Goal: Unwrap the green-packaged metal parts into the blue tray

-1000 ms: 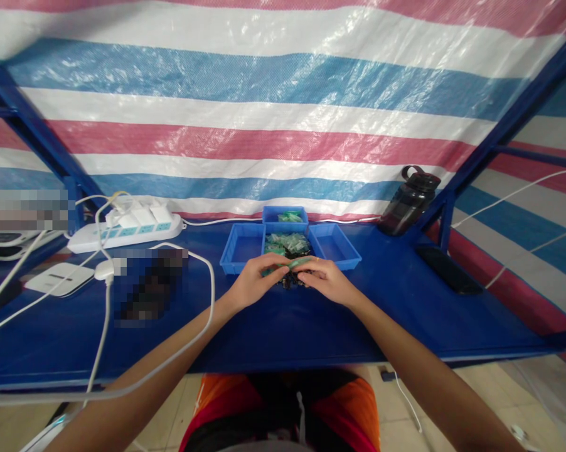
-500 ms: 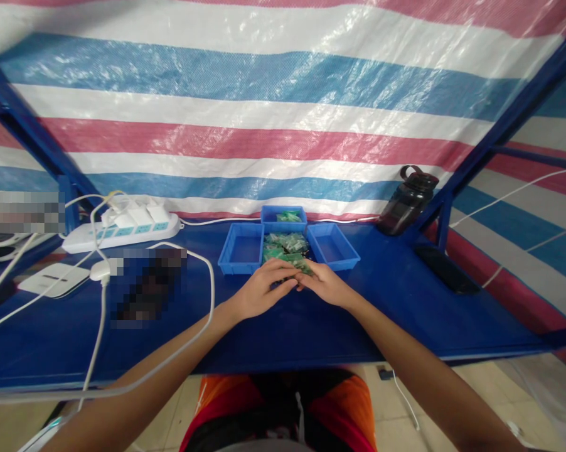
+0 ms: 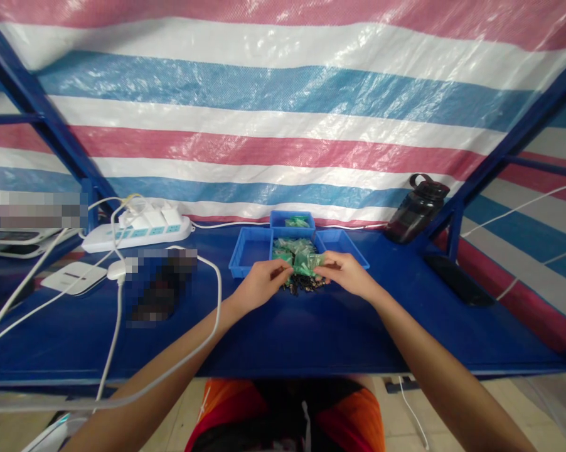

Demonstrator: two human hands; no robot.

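Between my hands is a small clear green plastic bag (image 3: 306, 263). My left hand (image 3: 261, 282) pinches its left side between thumb and fingers, and my right hand (image 3: 346, 273) grips its right side. Whatever the bag holds is too small to make out. Behind it lies a pile of similar green bags (image 3: 292, 246). Just below the bag, small dark and brassy loose pieces (image 3: 304, 285) are heaped on the blue table.
Blue trays stand around the pile: a left tray (image 3: 236, 254), a right tray (image 3: 358, 251) and a back tray (image 3: 278, 216) with green bags inside. A dark bottle (image 3: 417, 210) and black case (image 3: 459, 279) are at right; a power strip (image 3: 139, 233) and white cable (image 3: 218, 279) at left.
My hands have moved apart from each other, and the green bag now shows between them. The small loose pieces have come into sight. The camera view has shifted slightly.
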